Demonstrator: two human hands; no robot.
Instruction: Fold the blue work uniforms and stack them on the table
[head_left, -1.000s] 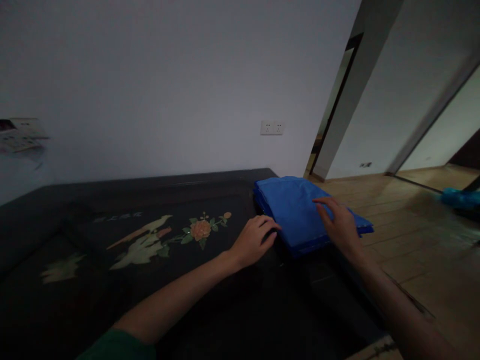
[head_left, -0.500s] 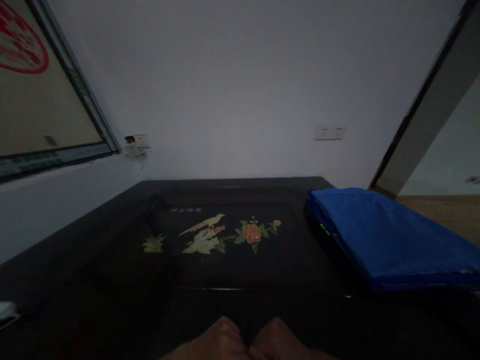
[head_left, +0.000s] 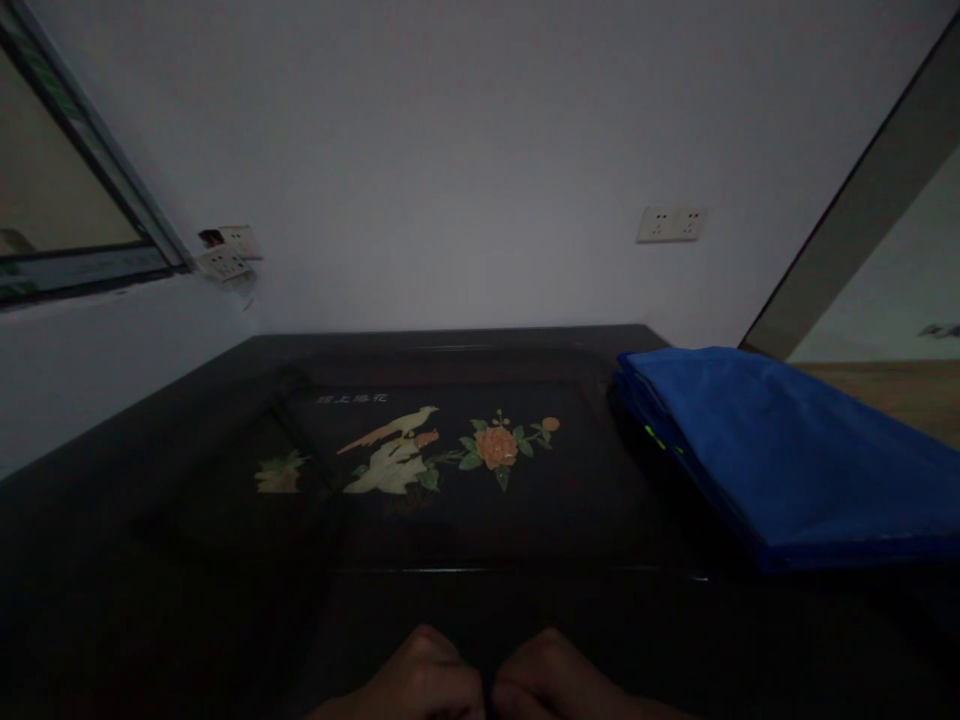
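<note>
Only the knuckles of my left hand [head_left: 420, 678] and my right hand [head_left: 551, 678] show at the bottom edge, side by side and touching, fingers curled, over the front of a black lacquered table [head_left: 150, 480]. Whether they hold anything is hidden. A folded blue cloth [head_left: 787, 450] lies on the table's right side, well away from both hands. An inlaid bird and flower picture [head_left: 442, 450] decorates the middle of the tabletop.
A white wall stands behind the table with a double socket [head_left: 671, 223] and more sockets [head_left: 225, 255] at the left corner. A framed pane [head_left: 60, 200] hangs on the left wall. Wooden floor [head_left: 900, 395] shows at the right.
Both hands have left the blue cloth and drawn back to the near edge of the table, close together. The view has swung left, away from the doorway.
</note>
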